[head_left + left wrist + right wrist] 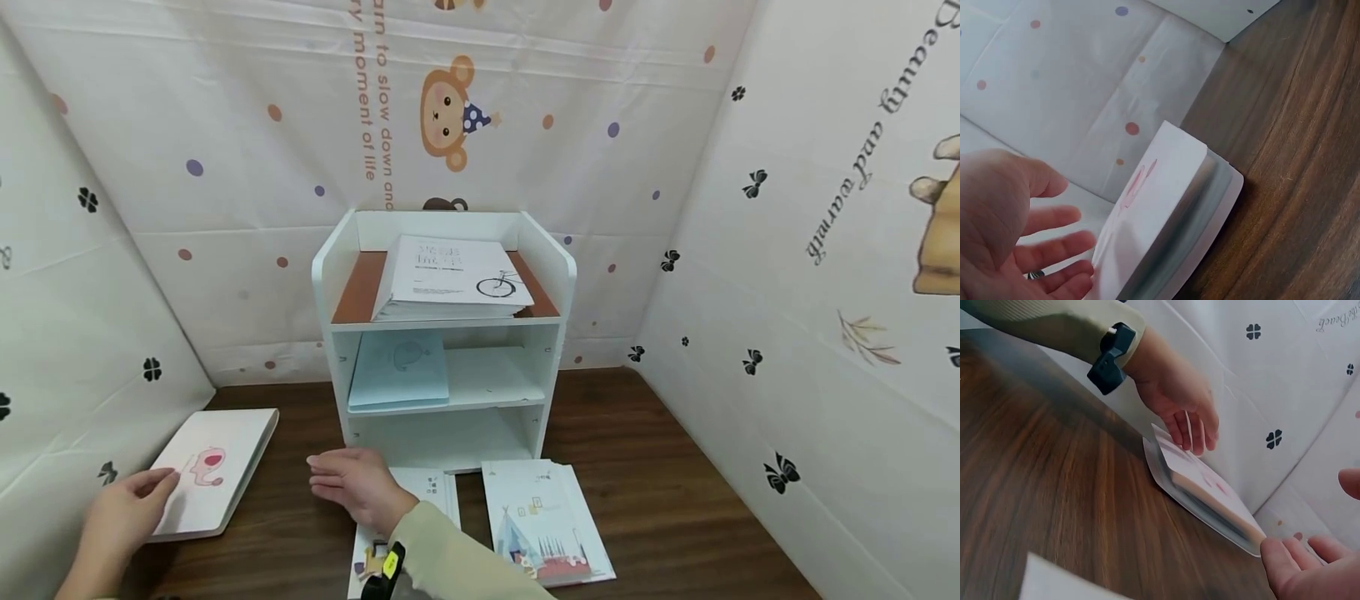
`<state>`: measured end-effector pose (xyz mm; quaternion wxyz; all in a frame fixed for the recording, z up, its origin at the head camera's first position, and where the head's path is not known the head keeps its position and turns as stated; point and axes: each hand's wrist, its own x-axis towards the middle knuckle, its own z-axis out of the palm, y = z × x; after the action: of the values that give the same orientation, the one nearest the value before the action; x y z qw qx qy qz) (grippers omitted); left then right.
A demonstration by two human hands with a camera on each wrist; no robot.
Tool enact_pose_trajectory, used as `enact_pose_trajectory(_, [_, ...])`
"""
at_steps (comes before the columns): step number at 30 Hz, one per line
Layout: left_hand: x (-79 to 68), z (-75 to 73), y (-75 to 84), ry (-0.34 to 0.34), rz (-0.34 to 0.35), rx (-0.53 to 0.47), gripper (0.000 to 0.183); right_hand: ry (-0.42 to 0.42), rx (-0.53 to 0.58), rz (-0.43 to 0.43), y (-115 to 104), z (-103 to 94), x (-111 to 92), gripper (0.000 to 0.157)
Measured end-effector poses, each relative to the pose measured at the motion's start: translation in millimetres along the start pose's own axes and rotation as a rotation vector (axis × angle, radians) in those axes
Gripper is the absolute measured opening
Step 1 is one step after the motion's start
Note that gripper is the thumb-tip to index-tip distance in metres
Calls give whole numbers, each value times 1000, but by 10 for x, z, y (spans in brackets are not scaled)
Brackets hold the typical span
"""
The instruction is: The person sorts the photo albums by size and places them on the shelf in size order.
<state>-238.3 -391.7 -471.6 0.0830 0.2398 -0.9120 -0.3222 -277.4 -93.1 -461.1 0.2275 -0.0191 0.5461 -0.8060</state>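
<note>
A thick white notebook with a pink elephant on its cover (217, 442), seemingly several layers deep, lies on the table at the left. My left hand (129, 512) is at its left edge, fingertips over the cover in the head view; in the left wrist view the fingers (1054, 250) are loosely bent and apart beside it. My right hand (363, 487) hovers to the right of that notebook, fingers extended toward the left, nothing in its grasp. Below its wrist, a white booklet (420, 483) is partly hidden by the arm.
A white three-level shelf (551, 350) stands at the back. White booklets with a bicycle drawing (457, 271) fill its top, and light blue notebooks (397, 371) lie on the middle level. More booklets with a tent picture (536, 517) lie before it. Patterned cloth walls enclose the table.
</note>
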Motion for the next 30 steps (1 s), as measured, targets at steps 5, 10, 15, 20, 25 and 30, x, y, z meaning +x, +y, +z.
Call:
enact_pose_trajectory(5, [22,-11,-10,18,-95,5,62,5,11,14,27,141,35,32])
enact_pose_trajectory(10, [50,-6,-27,-7,-174,2,64,11,25,54,67,262,79,30])
enact_pose_trajectory(15, [104,-9,-54,-66,-203,29,69,62,28,92,118,371,129,40])
enact_pose_trajectory(20, [122,-19,-69,-95,-171,68,73,122,47,120,170,467,169,51])
enact_pose_trajectory(25, [105,-22,-60,-78,-160,77,73,115,102,172,210,548,202,57])
enact_pose_trajectory(30, [110,-6,-86,-84,-166,83,75,114,126,186,258,668,230,55])
